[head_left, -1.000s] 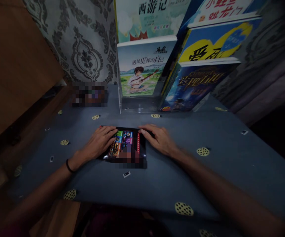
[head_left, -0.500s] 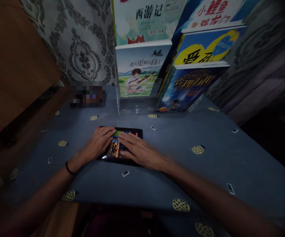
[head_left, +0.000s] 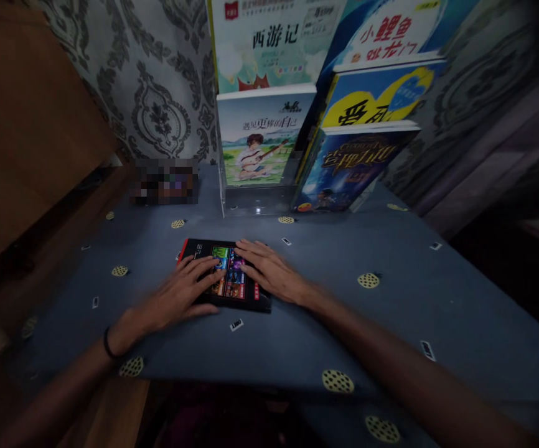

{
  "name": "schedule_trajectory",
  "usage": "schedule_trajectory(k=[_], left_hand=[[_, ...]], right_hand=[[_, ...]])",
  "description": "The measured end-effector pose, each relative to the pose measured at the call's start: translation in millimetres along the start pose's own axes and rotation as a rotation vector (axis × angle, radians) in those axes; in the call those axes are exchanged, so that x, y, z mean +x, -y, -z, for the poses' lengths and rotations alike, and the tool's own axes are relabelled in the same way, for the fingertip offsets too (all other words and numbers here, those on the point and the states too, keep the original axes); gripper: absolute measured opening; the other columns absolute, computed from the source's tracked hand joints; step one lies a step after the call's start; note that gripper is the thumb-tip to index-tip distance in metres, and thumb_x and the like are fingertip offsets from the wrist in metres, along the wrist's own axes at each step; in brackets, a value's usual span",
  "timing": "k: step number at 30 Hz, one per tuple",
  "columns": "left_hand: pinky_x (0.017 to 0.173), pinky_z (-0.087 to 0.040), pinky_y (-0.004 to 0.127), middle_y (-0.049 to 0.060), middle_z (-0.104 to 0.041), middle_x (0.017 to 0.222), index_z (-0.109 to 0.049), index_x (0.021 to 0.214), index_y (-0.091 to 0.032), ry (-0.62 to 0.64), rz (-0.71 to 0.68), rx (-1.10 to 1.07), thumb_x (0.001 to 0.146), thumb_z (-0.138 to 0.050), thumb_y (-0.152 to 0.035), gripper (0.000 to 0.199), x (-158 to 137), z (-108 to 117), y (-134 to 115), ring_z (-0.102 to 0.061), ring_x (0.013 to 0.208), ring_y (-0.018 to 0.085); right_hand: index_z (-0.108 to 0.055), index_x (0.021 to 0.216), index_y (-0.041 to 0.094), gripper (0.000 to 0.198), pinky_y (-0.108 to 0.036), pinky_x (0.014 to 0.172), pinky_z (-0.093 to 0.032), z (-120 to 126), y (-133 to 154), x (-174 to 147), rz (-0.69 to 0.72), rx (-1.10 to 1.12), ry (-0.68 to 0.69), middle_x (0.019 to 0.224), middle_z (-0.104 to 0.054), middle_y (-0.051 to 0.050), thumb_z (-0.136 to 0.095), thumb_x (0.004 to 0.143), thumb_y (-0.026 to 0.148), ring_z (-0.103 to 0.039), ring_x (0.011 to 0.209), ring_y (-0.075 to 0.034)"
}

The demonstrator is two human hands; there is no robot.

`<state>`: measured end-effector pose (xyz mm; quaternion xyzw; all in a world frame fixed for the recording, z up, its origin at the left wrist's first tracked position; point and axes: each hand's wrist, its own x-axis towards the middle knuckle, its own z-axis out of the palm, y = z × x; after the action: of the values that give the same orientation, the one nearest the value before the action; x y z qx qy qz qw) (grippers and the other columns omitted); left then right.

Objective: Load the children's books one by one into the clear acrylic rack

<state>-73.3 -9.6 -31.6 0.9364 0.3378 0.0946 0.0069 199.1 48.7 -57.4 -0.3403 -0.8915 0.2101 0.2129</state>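
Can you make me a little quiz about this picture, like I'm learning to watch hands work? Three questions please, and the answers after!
1. True or false: the dark band is on the left wrist.

2. What lies under the fingers of the left hand and the right hand?
a) a striped towel
b) a flat black item with small bright pictures
c) a white dinner plate

3. Fill in: the displayed books are ___ away from the person than the flat black item.

Key: 1. True; 2. b; 3. farther.
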Motion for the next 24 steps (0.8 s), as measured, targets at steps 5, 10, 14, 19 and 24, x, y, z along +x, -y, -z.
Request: schedule_trajectory(k=[5,10,14,19,24], left_hand=[[0.111,-0.048,0.052,0.017,-0.055,0.148,-0.040,0.151,-0.019,-0.055,-0.049,0.156,0.102,-0.045,-0.052,0.059,-5,-9,-2,-0.050,0.140,0.031],[0.099,-0.058,0.042,0.016,-0.071,0.126,-0.053,0.134,-0.012,-0.168,-0.162,0.257,0.106,-0.043,-0.033,0.036,1,-1,-7,-0.066,0.122,0.027],[0.077,-0.060,0.030,0.009,-0.076,0.098,-0.059,0.111,-0.015,-0.177,-0.122,0.158,0.107,-0.040,-0.032,0.026,12,14,-13,-0.075,0.094,0.021],[0.054,-0.042,0.021,-0.002,-0.064,0.069,-0.057,0.092,-0.019,-0.107,0.132,-0.088,0.109,-0.029,-0.035,0.036,18,36,-22,-0.061,0.056,0.011],[0.051,-0.033,0.020,-0.006,-0.043,0.060,-0.050,0.076,-0.020,-0.198,0.416,-0.358,0.104,-0.034,-0.041,0.039,23,57,-24,-0.043,0.050,0.009]], right_hand=[[-0.053,0.146,0.020,0.049,-0.057,0.122,-0.031,-1,-1,1,-0.005,0.018,-0.016,0.155,-0.050,-0.013,-0.039,0.104,0.041,-0.040,0.148,-0.027],[-0.057,0.143,0.017,0.058,-0.053,0.124,-0.029,6,-1,4,-0.032,0.076,0.012,0.152,-0.053,-0.015,-0.036,0.103,0.053,-0.042,0.147,-0.027],[-0.066,0.134,0.021,0.068,-0.053,0.122,-0.031,17,-3,5,-0.070,0.247,0.001,0.148,-0.058,-0.012,-0.029,0.100,0.068,-0.047,0.143,-0.027],[-0.079,0.093,0.019,0.081,-0.045,0.113,-0.040,30,-6,0,-0.196,0.531,-0.041,0.114,-0.076,-0.008,-0.024,0.095,0.077,-0.065,0.119,-0.027],[-0.071,0.073,0.017,0.082,-0.036,0.075,-0.052,31,-9,-4,-0.317,0.689,-0.175,0.070,-0.070,-0.002,-0.035,0.082,0.089,-0.065,0.076,-0.022]])
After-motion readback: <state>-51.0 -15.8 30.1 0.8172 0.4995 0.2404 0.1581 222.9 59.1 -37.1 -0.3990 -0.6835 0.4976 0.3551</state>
